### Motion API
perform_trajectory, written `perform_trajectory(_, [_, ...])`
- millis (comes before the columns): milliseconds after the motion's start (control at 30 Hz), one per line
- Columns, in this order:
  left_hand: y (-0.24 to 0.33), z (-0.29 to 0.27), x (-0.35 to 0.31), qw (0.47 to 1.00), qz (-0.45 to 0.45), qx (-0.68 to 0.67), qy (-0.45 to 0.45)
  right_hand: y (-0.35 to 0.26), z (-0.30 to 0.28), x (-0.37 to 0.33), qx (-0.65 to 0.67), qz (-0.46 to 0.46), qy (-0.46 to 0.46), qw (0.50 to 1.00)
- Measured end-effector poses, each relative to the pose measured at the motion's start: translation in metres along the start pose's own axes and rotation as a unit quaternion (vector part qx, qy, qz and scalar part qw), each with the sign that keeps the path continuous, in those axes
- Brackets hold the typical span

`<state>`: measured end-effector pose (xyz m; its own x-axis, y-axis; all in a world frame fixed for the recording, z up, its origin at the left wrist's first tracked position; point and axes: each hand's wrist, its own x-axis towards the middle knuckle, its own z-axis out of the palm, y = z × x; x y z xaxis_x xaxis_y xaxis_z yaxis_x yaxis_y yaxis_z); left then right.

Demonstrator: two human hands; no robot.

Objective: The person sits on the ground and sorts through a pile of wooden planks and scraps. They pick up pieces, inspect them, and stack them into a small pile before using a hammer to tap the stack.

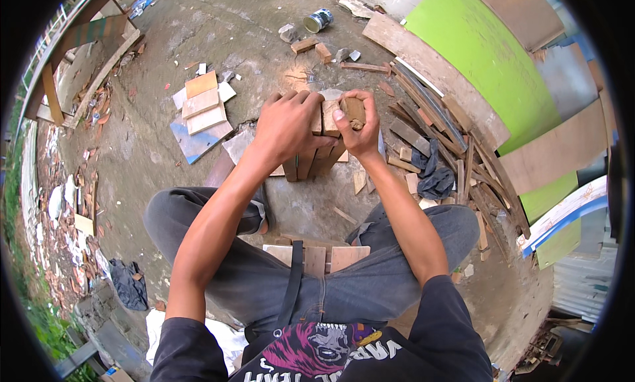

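Note:
Between my knees stands a row of wooden blocks (pixel 331 117), held side by side on end with their cut tops facing up. My left hand (pixel 286 121) closes over the left side of the row, fingers bent across the top edge and thumb along the near face. On the right, my right hand (pixel 362 132) wraps round the outermost block (pixel 354 109), with fingers behind it and the thumb on its near edge. The top of this end block looks rough and chipped. My hands hide part of the row and its far side.
Flat wooden pieces (pixel 202 107) lie stacked ahead on the left. Scrap sticks (pixel 423 97) and a black plastic bag (pixel 436 173) crowd the right, beside leaning green panels (pixel 473 54). A tin can (pixel 318 20) lies farther off. Boards (pixel 315 259) show between my thighs.

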<state>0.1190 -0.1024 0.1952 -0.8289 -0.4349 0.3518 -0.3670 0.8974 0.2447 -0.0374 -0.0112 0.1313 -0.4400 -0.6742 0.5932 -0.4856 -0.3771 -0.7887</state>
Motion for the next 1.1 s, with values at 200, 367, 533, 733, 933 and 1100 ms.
perform_trajectory(200, [0.0, -0.005, 0.003, 0.998, -0.042, -0.005, -0.044, -0.011, -0.017, 0.007, 0.083, 0.084, -0.135, 0.984])
perform_trajectory(367, [0.0, -0.005, 0.004, 0.998, -0.037, -0.008, -0.042, -0.005, -0.025, 0.012, 0.023, 0.138, -0.209, 0.968])
perform_trajectory(533, [0.0, -0.006, 0.001, 0.998, -0.041, 0.0, -0.04, -0.019, -0.022, 0.014, -0.043, 0.18, -0.232, 0.955])
perform_trajectory(733, [0.0, -0.006, 0.003, 0.998, -0.04, -0.016, -0.052, -0.014, -0.02, 0.016, -0.024, 0.149, -0.221, 0.963])
perform_trajectory(933, [-0.011, -0.019, 0.006, 0.985, 0.046, -0.155, -0.054, -0.012, -0.026, 0.011, 0.018, 0.165, -0.226, 0.96])
perform_trajectory(1100, [-0.04, 0.029, -0.001, 0.74, -0.171, -0.632, 0.157, -0.022, -0.026, 0.003, 0.0, 0.186, -0.207, 0.96])
